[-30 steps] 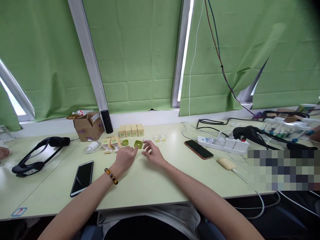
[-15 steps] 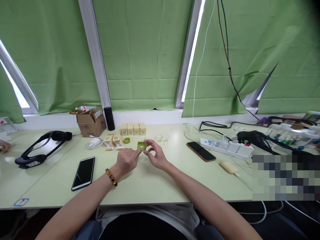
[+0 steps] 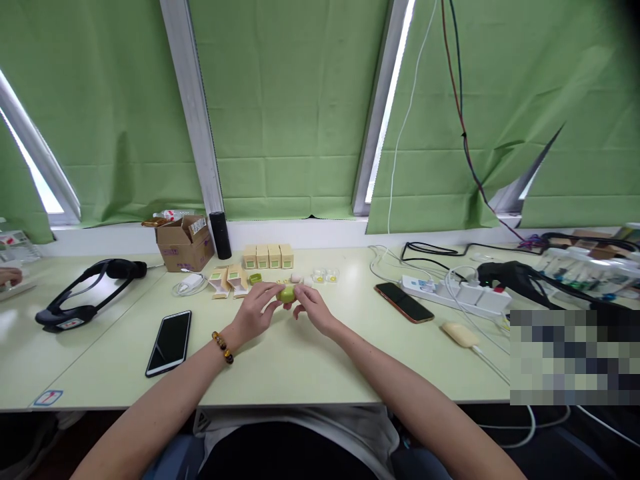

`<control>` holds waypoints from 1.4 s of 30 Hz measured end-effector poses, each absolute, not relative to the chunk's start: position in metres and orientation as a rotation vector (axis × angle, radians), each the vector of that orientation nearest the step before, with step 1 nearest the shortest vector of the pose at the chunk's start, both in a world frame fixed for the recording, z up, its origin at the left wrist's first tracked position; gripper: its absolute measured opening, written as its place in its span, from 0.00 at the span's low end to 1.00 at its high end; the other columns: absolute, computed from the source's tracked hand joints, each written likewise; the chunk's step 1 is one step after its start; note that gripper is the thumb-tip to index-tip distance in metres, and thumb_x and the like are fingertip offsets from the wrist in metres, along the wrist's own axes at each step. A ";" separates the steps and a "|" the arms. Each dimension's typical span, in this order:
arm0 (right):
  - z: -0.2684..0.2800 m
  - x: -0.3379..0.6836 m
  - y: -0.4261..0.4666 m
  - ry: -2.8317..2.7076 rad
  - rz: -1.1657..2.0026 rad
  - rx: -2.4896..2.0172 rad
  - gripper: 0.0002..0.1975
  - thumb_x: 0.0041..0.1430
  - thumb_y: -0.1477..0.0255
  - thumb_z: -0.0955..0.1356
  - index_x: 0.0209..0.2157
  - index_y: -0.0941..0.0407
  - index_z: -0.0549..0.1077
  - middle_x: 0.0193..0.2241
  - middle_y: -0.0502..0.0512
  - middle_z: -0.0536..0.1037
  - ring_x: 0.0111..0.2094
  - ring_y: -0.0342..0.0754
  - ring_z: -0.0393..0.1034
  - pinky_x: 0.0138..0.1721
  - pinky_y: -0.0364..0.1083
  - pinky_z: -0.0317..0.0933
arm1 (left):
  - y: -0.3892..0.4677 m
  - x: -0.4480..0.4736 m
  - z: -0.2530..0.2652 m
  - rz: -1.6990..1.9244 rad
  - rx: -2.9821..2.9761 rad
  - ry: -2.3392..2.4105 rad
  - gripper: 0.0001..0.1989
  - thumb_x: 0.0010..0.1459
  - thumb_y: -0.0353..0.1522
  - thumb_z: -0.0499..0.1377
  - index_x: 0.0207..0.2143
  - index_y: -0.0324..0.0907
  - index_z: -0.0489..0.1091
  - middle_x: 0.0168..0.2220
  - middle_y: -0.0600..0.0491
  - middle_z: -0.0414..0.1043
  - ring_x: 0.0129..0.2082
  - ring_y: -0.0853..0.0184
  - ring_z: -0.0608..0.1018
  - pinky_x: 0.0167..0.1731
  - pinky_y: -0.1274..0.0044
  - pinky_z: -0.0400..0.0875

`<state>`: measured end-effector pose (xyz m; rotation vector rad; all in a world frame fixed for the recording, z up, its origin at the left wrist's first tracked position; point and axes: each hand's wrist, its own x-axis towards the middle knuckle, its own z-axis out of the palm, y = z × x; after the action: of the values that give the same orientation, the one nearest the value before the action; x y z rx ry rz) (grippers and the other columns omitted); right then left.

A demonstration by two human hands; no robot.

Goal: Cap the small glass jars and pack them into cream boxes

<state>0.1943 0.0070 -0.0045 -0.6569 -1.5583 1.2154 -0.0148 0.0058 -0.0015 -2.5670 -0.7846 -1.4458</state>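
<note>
Between both hands, just above the table, is a small rounded green case. My left hand, with a beaded bracelet on its wrist, pinches the case from the left. Thumb and fingertips of my right hand press on its right side; the fingers partly cover it. Beyond the hands lie a small pale pinkish piece and tiny yellowish bits, too small to make out. A green open-topped piece rests to the left, and clear little containers with yellow inside stand to the right.
Several small cream boxes stand in a row, with opened ones beside them. Phones flank the hands. A black headset, brown carton and black cylinder are left; a power strip lies right.
The green case showed its hollow inside before; now its rounded outer side shows. Both hands have shifted their hold around it. The pale pinkish piece behind the hands has come into view.
</note>
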 end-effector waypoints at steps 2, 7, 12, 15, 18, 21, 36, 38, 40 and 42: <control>-0.006 0.193 0.009 -1.523 1.274 -0.731 0.30 0.63 0.42 0.65 0.34 0.57 0.75 0.25 0.55 0.76 0.29 0.47 0.72 0.23 0.42 0.63 | 0.007 -0.011 -0.006 -1.528 -2.624 -0.886 0.18 0.69 0.33 0.56 0.59 0.44 0.71 0.50 0.42 0.78 0.51 0.57 0.79 0.52 0.62 0.74; -0.009 0.194 0.014 -1.391 1.413 -0.783 0.32 0.58 0.39 0.68 0.32 0.58 0.75 0.21 0.52 0.74 0.23 0.44 0.67 0.21 0.41 0.59 | 0.009 -0.006 -0.009 -1.652 -2.686 -1.055 0.18 0.69 0.37 0.58 0.58 0.42 0.73 0.45 0.44 0.80 0.43 0.60 0.80 0.49 0.65 0.76; -0.008 0.195 0.014 -1.318 1.591 -0.697 0.30 0.55 0.42 0.72 0.38 0.57 0.77 0.22 0.51 0.74 0.25 0.44 0.68 0.22 0.41 0.62 | 0.007 -0.003 -0.006 -1.740 -2.759 -1.229 0.17 0.67 0.39 0.60 0.54 0.42 0.76 0.48 0.44 0.81 0.43 0.61 0.81 0.49 0.67 0.75; -0.008 0.195 0.015 -1.282 1.633 -0.671 0.29 0.54 0.44 0.74 0.40 0.56 0.76 0.22 0.49 0.72 0.25 0.45 0.69 0.22 0.42 0.62 | 0.004 -0.001 -0.004 -1.688 -2.851 -1.239 0.17 0.67 0.40 0.59 0.53 0.42 0.77 0.46 0.46 0.81 0.41 0.62 0.80 0.47 0.68 0.75; -0.010 0.196 0.016 -1.269 1.640 -0.680 0.27 0.55 0.45 0.74 0.39 0.56 0.75 0.21 0.47 0.70 0.25 0.46 0.70 0.22 0.42 0.62 | 0.001 0.001 -0.003 -1.684 -2.876 -1.255 0.17 0.67 0.40 0.59 0.54 0.43 0.76 0.46 0.47 0.81 0.41 0.62 0.80 0.47 0.68 0.75; -0.011 0.197 0.017 -1.288 1.630 -0.695 0.26 0.55 0.46 0.74 0.38 0.55 0.72 0.22 0.48 0.72 0.26 0.46 0.70 0.22 0.42 0.62 | 0.001 0.001 -0.004 -1.689 -2.843 -1.325 0.19 0.67 0.40 0.59 0.54 0.42 0.76 0.45 0.47 0.81 0.40 0.62 0.80 0.47 0.68 0.75; -0.035 0.197 0.028 -1.766 0.798 -0.950 0.13 0.63 0.73 0.64 0.48 0.53 0.74 0.32 0.50 0.78 0.34 0.47 0.74 0.38 0.48 0.66 | 0.020 -0.006 -0.016 -1.786 -2.751 -1.688 0.20 0.58 0.37 0.65 0.51 0.40 0.70 0.42 0.47 0.78 0.38 0.63 0.80 0.38 0.71 0.75; -0.034 0.203 0.032 -1.797 0.598 -1.123 0.15 0.62 0.77 0.64 0.48 0.52 0.75 0.34 0.51 0.80 0.37 0.48 0.74 0.41 0.48 0.64 | 0.029 -0.010 -0.020 -1.914 -2.665 -1.742 0.22 0.55 0.34 0.66 0.52 0.40 0.69 0.46 0.44 0.78 0.42 0.61 0.81 0.40 0.70 0.76; -0.030 0.208 0.036 -1.837 0.376 -1.317 0.15 0.62 0.79 0.64 0.46 0.52 0.77 0.38 0.52 0.81 0.41 0.50 0.73 0.41 0.48 0.62 | 0.038 -0.015 -0.023 -2.007 -2.604 -1.760 0.23 0.52 0.31 0.67 0.51 0.41 0.68 0.48 0.43 0.78 0.44 0.60 0.81 0.42 0.69 0.77; -0.025 0.211 0.042 -1.886 0.211 -1.445 0.14 0.64 0.79 0.65 0.45 0.52 0.78 0.41 0.54 0.82 0.45 0.52 0.71 0.41 0.48 0.61 | 0.045 -0.019 -0.025 -2.081 -2.581 -1.762 0.24 0.50 0.29 0.67 0.50 0.41 0.67 0.49 0.43 0.78 0.45 0.60 0.81 0.43 0.68 0.77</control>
<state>0.2105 0.0423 -0.0255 -1.4446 -1.8863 0.2113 -0.0191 0.0449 -0.0255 -2.5805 -1.7616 -2.0806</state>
